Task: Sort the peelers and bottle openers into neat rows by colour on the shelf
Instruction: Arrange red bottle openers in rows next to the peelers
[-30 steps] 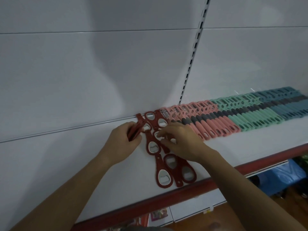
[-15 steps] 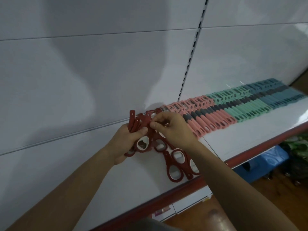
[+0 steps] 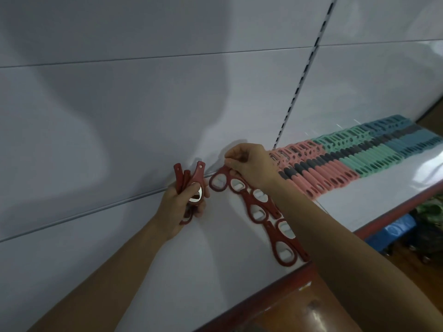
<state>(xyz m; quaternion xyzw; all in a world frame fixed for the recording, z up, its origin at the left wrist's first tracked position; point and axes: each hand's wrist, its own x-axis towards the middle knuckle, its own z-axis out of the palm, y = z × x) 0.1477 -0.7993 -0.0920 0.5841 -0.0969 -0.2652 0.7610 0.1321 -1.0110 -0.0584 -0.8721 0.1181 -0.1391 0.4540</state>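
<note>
Left hand (image 3: pixel 182 208) gripped fanned bundle of red openers (image 3: pixel 179 178), frame centre. Right hand (image 3: pixel 250 165) pinched row opener (image 3: pixel 221 172) by handle. Judged light, stiff, slick; narrow handles best hold.

White shelf (image 3: pixel 359 207), red-edged, before me. A line of red bottle openers (image 3: pixel 257 212) runs back to front; pink peelers (image 3: pixel 318 172), green peelers (image 3: pixel 366 156) and blue peelers (image 3: pixel 412 140) form adjoining rows rightward.
</note>
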